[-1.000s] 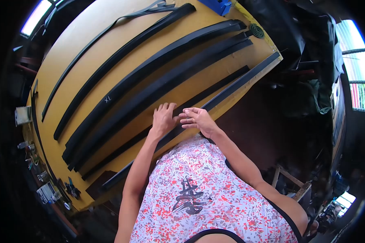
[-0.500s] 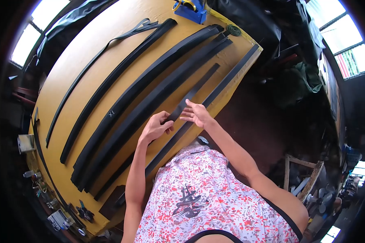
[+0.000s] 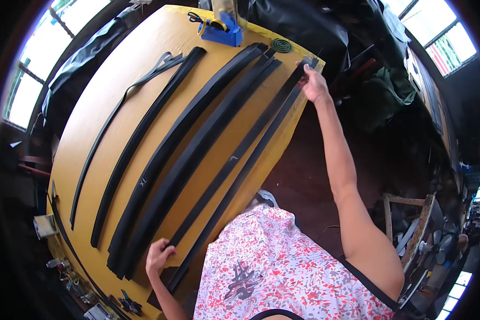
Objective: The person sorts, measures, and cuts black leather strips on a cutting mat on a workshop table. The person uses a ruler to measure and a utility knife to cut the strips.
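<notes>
Yellow table with long black strips laid lengthwise side by side. Biggest is a wide stacked strip marked XL, mid-table; thinner strips lie to its left. Two narrow strips run along the table's near edge: inner narrow strip and edge strip, just beside each other. Right hand, arm stretched out, grasps their far ends at the table corner; can't tell if it has one or both. Left hand has fingers curled on the near end of the inner narrow strip. Blue holder and green coil sit at the far end.
</notes>
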`<act>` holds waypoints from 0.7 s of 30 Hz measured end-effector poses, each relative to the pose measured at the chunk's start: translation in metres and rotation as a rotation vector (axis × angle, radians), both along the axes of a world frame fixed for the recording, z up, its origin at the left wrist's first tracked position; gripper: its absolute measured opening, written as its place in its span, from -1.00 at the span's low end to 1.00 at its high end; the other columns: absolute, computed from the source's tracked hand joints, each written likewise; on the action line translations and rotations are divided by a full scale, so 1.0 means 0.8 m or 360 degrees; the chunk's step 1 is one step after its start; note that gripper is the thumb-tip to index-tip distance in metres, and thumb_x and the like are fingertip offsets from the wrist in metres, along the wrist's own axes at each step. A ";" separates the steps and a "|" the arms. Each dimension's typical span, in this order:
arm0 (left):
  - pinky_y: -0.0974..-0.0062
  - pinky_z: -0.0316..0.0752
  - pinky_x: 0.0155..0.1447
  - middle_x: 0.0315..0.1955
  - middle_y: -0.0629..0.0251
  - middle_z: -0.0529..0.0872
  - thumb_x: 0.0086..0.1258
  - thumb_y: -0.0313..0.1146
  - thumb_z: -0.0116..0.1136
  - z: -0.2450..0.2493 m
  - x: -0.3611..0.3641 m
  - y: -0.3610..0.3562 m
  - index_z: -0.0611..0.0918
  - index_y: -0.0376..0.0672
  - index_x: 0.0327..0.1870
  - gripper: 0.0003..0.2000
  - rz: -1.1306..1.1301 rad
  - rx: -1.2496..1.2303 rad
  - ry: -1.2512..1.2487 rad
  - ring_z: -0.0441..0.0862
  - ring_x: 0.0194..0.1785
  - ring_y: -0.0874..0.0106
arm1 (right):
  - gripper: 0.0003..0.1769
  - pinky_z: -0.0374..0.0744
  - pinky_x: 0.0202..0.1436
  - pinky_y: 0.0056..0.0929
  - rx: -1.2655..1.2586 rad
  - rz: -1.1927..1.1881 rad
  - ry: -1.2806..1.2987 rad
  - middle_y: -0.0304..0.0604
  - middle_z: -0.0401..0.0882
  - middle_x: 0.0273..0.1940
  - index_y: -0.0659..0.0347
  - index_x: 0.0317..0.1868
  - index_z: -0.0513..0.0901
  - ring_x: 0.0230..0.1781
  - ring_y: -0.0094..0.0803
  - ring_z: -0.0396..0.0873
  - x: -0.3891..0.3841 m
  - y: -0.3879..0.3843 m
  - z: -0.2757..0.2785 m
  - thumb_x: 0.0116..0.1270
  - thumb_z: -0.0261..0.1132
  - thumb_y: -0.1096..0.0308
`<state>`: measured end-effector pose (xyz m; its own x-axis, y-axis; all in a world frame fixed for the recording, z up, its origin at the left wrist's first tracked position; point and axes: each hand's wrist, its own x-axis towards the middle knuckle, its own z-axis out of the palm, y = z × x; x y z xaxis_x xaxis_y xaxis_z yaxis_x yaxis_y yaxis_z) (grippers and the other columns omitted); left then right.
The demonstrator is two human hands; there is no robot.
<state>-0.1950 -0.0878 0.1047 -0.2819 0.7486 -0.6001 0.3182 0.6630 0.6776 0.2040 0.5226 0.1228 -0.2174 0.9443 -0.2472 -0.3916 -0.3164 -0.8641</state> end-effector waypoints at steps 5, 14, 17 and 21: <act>0.58 0.55 -0.27 -0.50 0.19 0.77 0.28 -0.52 0.27 0.020 0.019 -0.052 0.60 -0.38 -0.34 -0.89 0.0212 -0.0138 -0.0110 0.72 -0.40 0.52 | -0.73 0.62 -0.34 -0.44 -0.0022 -0.0385 -0.0416 -0.35 0.61 -0.31 0.19 0.06 0.64 -0.45 -0.54 0.55 0.050 0.084 -0.055 0.39 0.38 0.36; 0.54 0.62 -0.19 -0.43 0.15 0.79 0.36 -0.59 0.23 0.053 0.061 -0.093 0.63 -0.42 -0.21 -0.92 0.0539 -0.0420 -0.0353 0.73 -0.35 0.47 | -0.55 0.67 -0.37 -0.48 0.0002 -0.0513 -0.0813 -0.21 0.67 -0.24 0.41 0.15 0.54 -0.43 -0.51 0.60 0.061 0.099 -0.156 0.34 0.43 0.37; 0.55 0.61 -0.18 -0.43 0.17 0.79 0.36 -0.59 0.24 0.067 0.067 -0.096 0.64 -0.42 -0.21 -0.92 0.0601 -0.0440 -0.0318 0.73 -0.35 0.48 | -0.57 0.66 -0.42 -0.50 0.0000 -0.0566 -0.0836 -0.16 0.67 -0.28 0.44 0.08 0.56 -0.46 -0.50 0.61 0.056 0.087 -0.165 0.29 0.47 0.40; 0.58 0.59 -0.16 -0.42 0.18 0.79 0.35 -0.58 0.25 0.062 0.056 -0.110 0.65 -0.40 -0.24 -0.93 0.0677 -0.0549 -0.0216 0.72 -0.35 0.50 | -0.66 0.65 -0.48 -0.54 0.0020 -0.0668 -0.0796 -0.13 0.66 -0.31 0.43 -0.06 0.60 -0.51 -0.53 0.60 0.051 0.079 -0.163 0.25 0.49 0.43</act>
<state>-0.1505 -0.1760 0.1543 -0.4192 0.3402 -0.8417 -0.1001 0.9041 0.4153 0.2449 0.5859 -0.0078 0.3091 0.9273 -0.2113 -0.0293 -0.2127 -0.9767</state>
